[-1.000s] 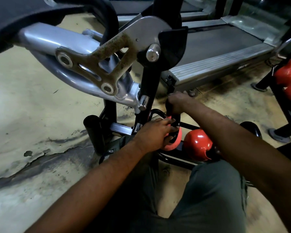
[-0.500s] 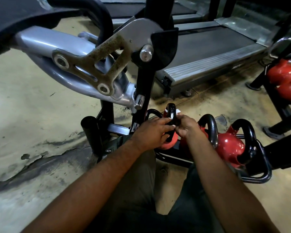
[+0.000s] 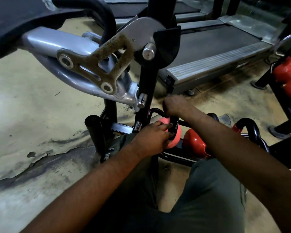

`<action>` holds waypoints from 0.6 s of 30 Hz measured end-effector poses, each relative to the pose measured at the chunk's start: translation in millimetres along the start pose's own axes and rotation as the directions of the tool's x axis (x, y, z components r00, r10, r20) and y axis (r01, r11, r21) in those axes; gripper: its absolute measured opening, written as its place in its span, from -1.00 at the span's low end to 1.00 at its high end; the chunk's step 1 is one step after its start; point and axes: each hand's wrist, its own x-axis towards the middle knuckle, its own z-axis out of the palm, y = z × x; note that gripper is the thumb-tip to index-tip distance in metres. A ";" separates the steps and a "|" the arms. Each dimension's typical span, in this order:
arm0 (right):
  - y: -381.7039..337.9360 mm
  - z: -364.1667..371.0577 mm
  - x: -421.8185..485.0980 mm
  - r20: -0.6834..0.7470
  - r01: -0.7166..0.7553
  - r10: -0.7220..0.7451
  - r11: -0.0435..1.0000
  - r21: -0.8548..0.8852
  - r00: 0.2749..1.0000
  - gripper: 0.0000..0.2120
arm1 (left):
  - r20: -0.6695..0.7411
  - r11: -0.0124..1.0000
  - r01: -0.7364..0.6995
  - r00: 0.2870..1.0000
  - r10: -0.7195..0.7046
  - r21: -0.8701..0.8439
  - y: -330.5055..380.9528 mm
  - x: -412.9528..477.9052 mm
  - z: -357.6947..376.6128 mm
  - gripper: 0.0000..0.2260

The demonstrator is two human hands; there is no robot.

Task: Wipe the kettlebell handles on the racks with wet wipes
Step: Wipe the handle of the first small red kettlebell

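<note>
**Mid-wipe at the left end, most of the job ahead**

Crouched over the low rack [image 3: 175, 158] on the floor [image 3: 40, 132], with both hands on the pink kettlebell [image 3: 174, 142] at its left end. Gripped the black handle [image 3: 174, 126] low down with the left hand [image 3: 151, 137], fingers curled round it just above the bell. Closed the right hand [image 3: 175, 105] into a fist over the top of the same handle, the two hands close but apart. Saw no wet wipe anywhere; probably tucked it inside the right fist, but could not tell.

Judged the step as rubbing this one handle, early in the task. Counted as likely yet to do: the red kettlebell [image 3: 194, 142] just beside the pink one, a further black handle [image 3: 249, 126] toward the right end, and the red kettlebells [image 3: 287, 71] on the second rack well off to the right.

Called next for a pull of the right fist down both sides of the loop to the bell, with the left hand bracing against any roll. Then called for a shift right to the red neighbour. Called also for care under the silver machine arm [image 3: 57, 41], close above the hands.
</note>
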 end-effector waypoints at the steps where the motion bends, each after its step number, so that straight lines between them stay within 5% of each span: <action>1: 1.3 0.4 -3.5 0.014 0.024 -0.023 1.000 -0.018 1.000 -0.74 | -0.003 1.000 -0.002 1.000 0.002 0.004 -0.5 0.0 -0.1 -0.67; 4: 21.9 7.6 -28.2 -0.077 0.091 -0.079 0.982 0.167 0.994 -0.76 | 0.008 1.000 0.005 1.000 -0.005 -0.009 -0.5 0.6 -0.2 -0.68; 6: 36.5 29.3 -50.8 -0.202 0.032 0.098 0.830 0.557 0.974 -0.84 | 0.011 1.000 0.001 1.000 0.000 -0.022 0.3 0.9 -1.4 -0.69; 7: 39.6 42.6 -59.8 -0.185 -0.011 0.251 0.620 0.784 0.950 -0.90 | 0.011 0.999 0.007 1.000 -0.006 -0.044 0.4 0.8 -3.6 -0.70; 9: 36.0 63.0 -68.0 0.084 -0.071 0.414 -0.045 0.996 0.907 -0.97 | 0.023 0.992 0.047 0.999 -0.044 -0.116 -0.1 -0.2 -7.9 -0.68; 10: 32.0 68.8 -68.1 0.225 -0.094 0.388 -0.329 0.940 0.894 -0.92 | 0.016 0.986 0.068 0.998 -0.067 -0.154 0.1 0.3 -9.6 -0.67; 12: 24.6 75.0 -64.5 0.398 -0.136 0.288 -0.638 0.758 0.871 -0.81 | -0.058 0.968 0.100 0.992 -0.116 -0.232 2.2 6.4 -14.5 -0.67; 16: 5.4 81.4 -78.2 0.453 -0.034 0.331 -0.776 0.630 0.828 -0.81 | -0.143 0.927 0.155 0.966 -0.214 -0.343 -4.2 56.3 -16.0 -0.64; 18: -4.7 83.3 -90.3 0.350 0.051 0.474 -0.648 0.760 0.808 -0.88 | -0.108 0.932 0.213 0.961 -0.254 -0.293 -12.7 94.6 -19.9 -0.64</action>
